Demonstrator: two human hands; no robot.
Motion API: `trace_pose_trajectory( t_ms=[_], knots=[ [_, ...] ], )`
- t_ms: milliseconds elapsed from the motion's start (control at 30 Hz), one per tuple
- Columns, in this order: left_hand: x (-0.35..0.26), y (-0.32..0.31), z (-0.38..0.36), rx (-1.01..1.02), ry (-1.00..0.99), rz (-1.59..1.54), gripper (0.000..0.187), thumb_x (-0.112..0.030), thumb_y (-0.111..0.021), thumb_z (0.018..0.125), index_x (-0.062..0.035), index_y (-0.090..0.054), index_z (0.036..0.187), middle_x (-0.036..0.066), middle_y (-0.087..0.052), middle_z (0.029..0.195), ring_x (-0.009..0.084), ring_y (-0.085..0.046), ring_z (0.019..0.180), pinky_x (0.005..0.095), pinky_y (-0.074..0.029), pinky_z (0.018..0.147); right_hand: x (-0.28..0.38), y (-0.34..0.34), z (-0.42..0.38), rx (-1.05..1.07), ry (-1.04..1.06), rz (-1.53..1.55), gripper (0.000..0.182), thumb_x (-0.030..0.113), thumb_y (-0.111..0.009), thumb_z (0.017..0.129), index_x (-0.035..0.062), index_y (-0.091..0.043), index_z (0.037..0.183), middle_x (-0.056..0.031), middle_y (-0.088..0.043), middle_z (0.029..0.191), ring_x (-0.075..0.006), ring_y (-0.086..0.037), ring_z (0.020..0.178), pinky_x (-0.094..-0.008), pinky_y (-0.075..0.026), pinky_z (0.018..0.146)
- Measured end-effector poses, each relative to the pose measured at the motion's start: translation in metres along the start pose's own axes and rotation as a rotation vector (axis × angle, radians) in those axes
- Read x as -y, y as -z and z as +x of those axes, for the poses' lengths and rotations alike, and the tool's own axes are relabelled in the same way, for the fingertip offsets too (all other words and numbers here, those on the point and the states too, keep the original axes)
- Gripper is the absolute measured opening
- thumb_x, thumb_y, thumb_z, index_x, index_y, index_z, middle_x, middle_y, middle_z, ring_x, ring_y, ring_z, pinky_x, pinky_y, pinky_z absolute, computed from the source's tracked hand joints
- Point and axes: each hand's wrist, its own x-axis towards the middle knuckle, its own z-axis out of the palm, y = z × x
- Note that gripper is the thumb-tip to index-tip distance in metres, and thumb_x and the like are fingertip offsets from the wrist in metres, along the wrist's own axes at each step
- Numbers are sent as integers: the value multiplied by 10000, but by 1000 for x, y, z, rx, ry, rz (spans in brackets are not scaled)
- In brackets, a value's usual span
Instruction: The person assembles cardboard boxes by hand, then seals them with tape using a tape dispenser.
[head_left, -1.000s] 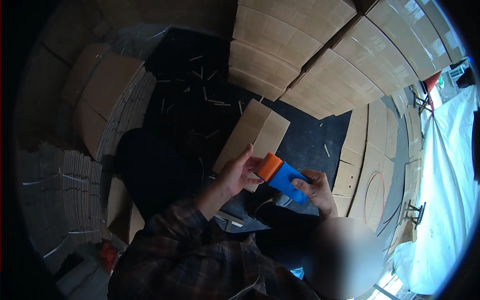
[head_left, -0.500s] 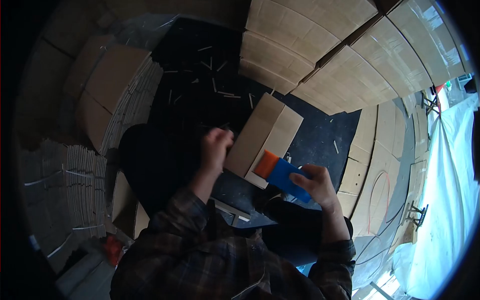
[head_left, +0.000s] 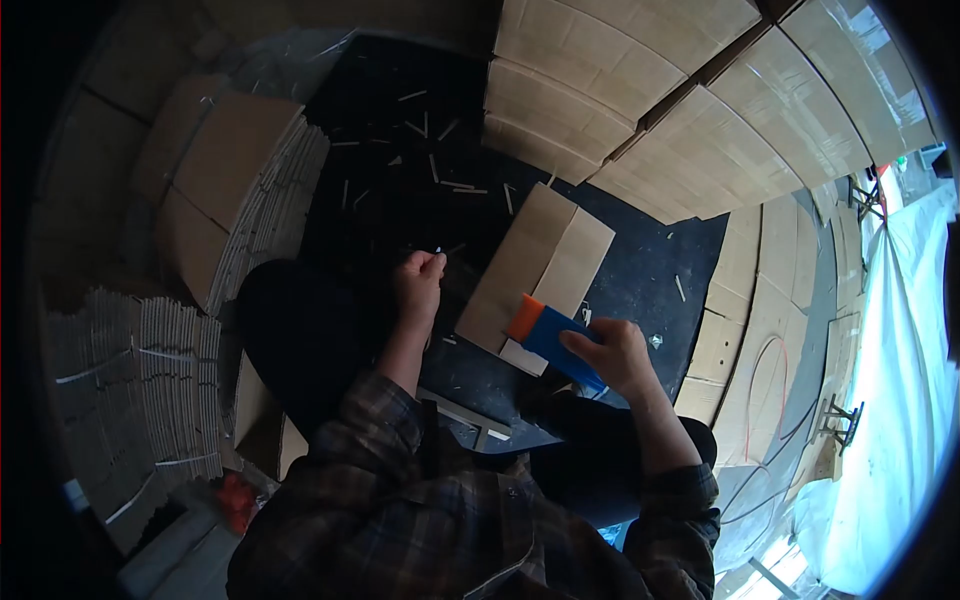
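Observation:
A small brown cardboard box (head_left: 510, 275), its top folded down, lies at an angle on the dark floor in front of me. My right hand (head_left: 618, 358) grips a flat blue tool with an orange end (head_left: 548, 335), thumb on top. The orange end overlaps the near right part of the box. To the left of the box and apart from it is my left hand (head_left: 418, 285), its fingers pinched together. A tiny pale tip shows at the fingertips, too small to name.
Tied stacks of flat cardboard (head_left: 260, 190) stand on the left, with more (head_left: 170, 380) nearer me. Large cartons (head_left: 700, 150) form a wall at the upper right. Pale strips (head_left: 435, 168) litter the dark floor (head_left: 400, 80). A white sheet (head_left: 890, 400) hangs at the far right.
My left hand has turned, and its pinched fingers now point up. The blue tool has shifted slightly left with my right hand. The box appears a little farther right in view.

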Motion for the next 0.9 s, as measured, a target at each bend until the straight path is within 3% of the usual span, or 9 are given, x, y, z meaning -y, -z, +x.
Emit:
trace_pose_trajectory(
  t_ms=[233,333,400,500,633,733,800,833,900],
  knots=[
    [34,-17,6,48,66,90,163,-202,-645,902,-43,-674,884,31,-653,762,123,-594,719,263,-472,682,2,-11,18,13,-92,-240,486,519,-641,858,40,-721,880,-129,-687,736,-214,-682,657,-327,-545,664],
    [46,-28,3,110,185,152,200,-215,-670,884,-29,-691,953,56,-684,808,133,-622,762,276,-491,716,5,-11,21,41,-130,-279,506,544,-620,861,50,-726,893,-120,-689,738,-213,-681,660,-329,-541,670],
    [46,-33,1,191,365,-31,302,-256,-713,853,-7,-689,1023,87,-704,899,140,-640,849,292,-499,768,8,-12,22,30,-140,-269,503,543,-626,858,53,-729,903,-112,-694,750,-209,-683,672,-328,-540,670],
    [39,-33,-7,213,474,-49,425,-297,-743,830,9,-658,1111,120,-694,1024,149,-633,943,309,-494,809,9,-14,23,29,-171,-264,503,546,-630,854,59,-732,921,-113,-698,775,-208,-686,691,-329,-541,680],
    [90,-40,3,251,485,-181,507,-323,-741,833,15,-616,1189,130,-667,1120,175,-626,995,314,-489,837,10,-13,21,53,-206,-234,506,550,-631,852,62,-731,942,-120,-701,801,-213,-690,715,-330,-545,700],
    [95,-40,3,266,528,-152,541,-321,-717,856,12,-574,1257,146,-649,1163,205,-625,1008,323,-485,867,2,-14,21,36,-187,-220,511,553,-632,849,64,-731,959,-122,-703,808,-219,-693,718,-332,-546,707],
    [90,-32,0,286,365,-332,589,-463,-604,915,-11,-558,1291,148,-618,1228,221,-593,1089,335,-458,931,-3,-16,22,13,-159,-218,515,554,-635,847,60,-730,960,-128,-706,819,-224,-695,721,-333,-547,711],
    [71,-26,-5,286,363,-327,589,-463,-604,915,-11,-558,1291,148,-618,1228,221,-593,1089,335,-458,931,0,-14,23,13,-159,-212,515,554,-635,847,60,-730,960,-128,-706,819,-224,-695,721,-333,-547,711],
    [26,-13,-24,544,324,-380,709,-615,-439,938,-46,-506,1356,148,-576,1297,219,-545,1171,343,-422,988,6,-10,21,65,-225,-194,520,554,-634,847,58,-731,968,-135,-708,835,-234,-697,737,-336,-546,719]
  ],
)
